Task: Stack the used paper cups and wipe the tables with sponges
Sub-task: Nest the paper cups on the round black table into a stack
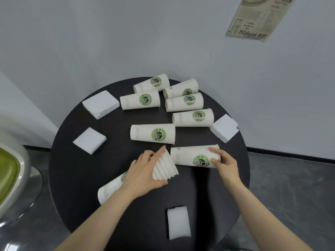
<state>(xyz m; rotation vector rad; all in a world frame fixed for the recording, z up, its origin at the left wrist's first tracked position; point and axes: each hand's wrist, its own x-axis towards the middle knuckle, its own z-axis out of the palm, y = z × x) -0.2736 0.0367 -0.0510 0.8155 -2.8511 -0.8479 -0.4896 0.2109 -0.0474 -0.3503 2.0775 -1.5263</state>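
Lying sideways, cup point(194, 156) rim points right.

Table point(87, 178): round, dark, set close to a white wall.
Single cups: six are laid on their sides on the far half point(152, 83) point(140, 100) point(180, 88) point(184, 102) point(193, 117) point(152, 133); a seventh point(188, 156) is laid nearer, right of centre.
Stack point(116, 185): nested cups, laid on their side at the near left, rims turned to the seventh cup.
Sponges: four white blocks are placed at far left point(100, 104), left point(89, 140), right edge point(224, 128) and near edge point(178, 223).
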